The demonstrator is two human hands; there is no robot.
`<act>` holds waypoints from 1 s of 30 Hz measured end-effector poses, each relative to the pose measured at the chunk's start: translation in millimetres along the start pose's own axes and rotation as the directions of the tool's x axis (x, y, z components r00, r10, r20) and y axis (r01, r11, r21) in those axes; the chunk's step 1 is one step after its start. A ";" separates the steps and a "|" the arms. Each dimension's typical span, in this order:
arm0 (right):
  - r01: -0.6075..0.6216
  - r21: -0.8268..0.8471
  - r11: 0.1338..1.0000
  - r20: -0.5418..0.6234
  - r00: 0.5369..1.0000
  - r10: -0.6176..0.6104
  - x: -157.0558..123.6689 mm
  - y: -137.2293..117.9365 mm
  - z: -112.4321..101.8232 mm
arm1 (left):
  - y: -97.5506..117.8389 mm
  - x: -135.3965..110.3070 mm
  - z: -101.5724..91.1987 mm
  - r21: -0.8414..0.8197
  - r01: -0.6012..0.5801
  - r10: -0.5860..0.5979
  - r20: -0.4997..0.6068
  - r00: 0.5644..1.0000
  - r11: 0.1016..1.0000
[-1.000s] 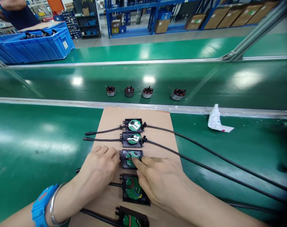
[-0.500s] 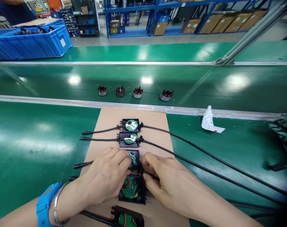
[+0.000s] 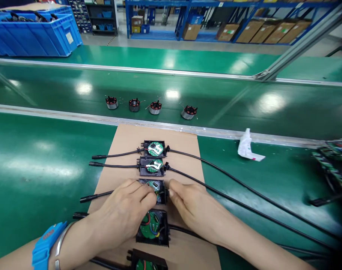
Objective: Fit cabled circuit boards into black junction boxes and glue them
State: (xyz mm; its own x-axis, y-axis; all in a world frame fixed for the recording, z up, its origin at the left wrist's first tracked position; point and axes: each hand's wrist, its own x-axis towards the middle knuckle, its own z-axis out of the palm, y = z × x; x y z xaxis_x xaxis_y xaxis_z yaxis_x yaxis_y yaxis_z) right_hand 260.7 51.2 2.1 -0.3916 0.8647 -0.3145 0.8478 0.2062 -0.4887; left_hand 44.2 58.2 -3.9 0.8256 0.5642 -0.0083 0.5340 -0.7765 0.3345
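Observation:
A black plastic case (image 3: pixel 161 197) with a green circuit board (image 3: pixel 154 185) inside lies between my hands, third from the far end of a row. My left hand (image 3: pixel 128 210) is closed over its left side, fingertips curled onto the case and board and partly hiding them. My right hand (image 3: pixel 192 206) pinches the black cable at the case's right wall; the fingers hide most of it. Nearer me lies another open case (image 3: pixel 165 240) with red, blue and yellow wires on its board (image 3: pixel 150 225). Beyond are two similar cases, including one (image 3: pixel 142 171) whose board carries white paste.
Cardboard (image 3: pixel 184 135) lies under the cases on the green table. Long black cables (image 3: pixel 244 180) trail right. Several copper-wound stators (image 3: pixel 155 108) stand beyond the metal rail. White paper (image 3: pixel 246 146) and circuit boards (image 3: pixel 331 165) lie right; a blue crate (image 3: pixel 47 41) is back left.
My right hand has moved up and slightly left to the third case's right wall. My left hand stays on that case. The view has shifted slightly.

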 end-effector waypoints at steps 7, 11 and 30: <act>0.081 -0.312 0.947 0.036 0.997 -0.074 3.9 -3.0 3.1 | 5.3 0.6 1.8 0.063 0.009 -0.010 0.021 1.000 0.998; 0.150 -0.386 0.910 0.120 0.987 -0.111 13.3 -6.3 -0.4 | 7.6 1.8 5.3 0.099 -0.007 0.001 0.059 0.998 0.995; 0.344 -0.188 0.920 -0.292 0.875 -0.387 3.4 17.1 19.2 | 12.1 6.8 7.5 0.106 0.052 -0.058 0.056 0.997 0.993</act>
State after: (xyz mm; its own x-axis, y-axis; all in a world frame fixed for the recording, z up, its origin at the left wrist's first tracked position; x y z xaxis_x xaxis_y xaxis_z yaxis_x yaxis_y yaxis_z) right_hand 267.0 48.9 -23.0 -0.5659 0.8104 0.1515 0.7124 0.5731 -0.4050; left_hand 57.7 50.5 -7.1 0.8021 0.5917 -0.0807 0.5925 -0.7716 0.2315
